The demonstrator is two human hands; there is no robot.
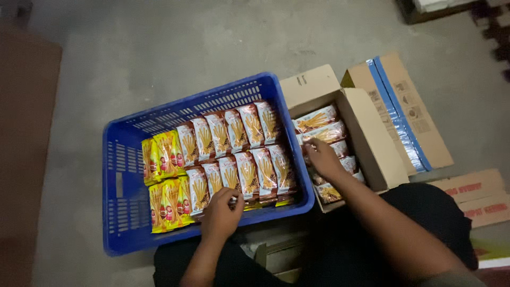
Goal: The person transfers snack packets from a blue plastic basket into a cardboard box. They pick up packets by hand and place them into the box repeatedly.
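Note:
A blue plastic crate on the concrete floor holds two rows of upright snack packets, brown-and-white ones with yellow ones at the left end. My left hand rests on the near row, fingers curled over a brown-and-white packet at the crate's near edge. My right hand reaches into an open cardboard box just right of the crate, fingers closed on a packet among several lying there.
The box's flaps are folded open, one with blue tape to the right. Flattened cardboard lies at the lower right. More cardboard sits between my knees. A dark board runs along the left edge.

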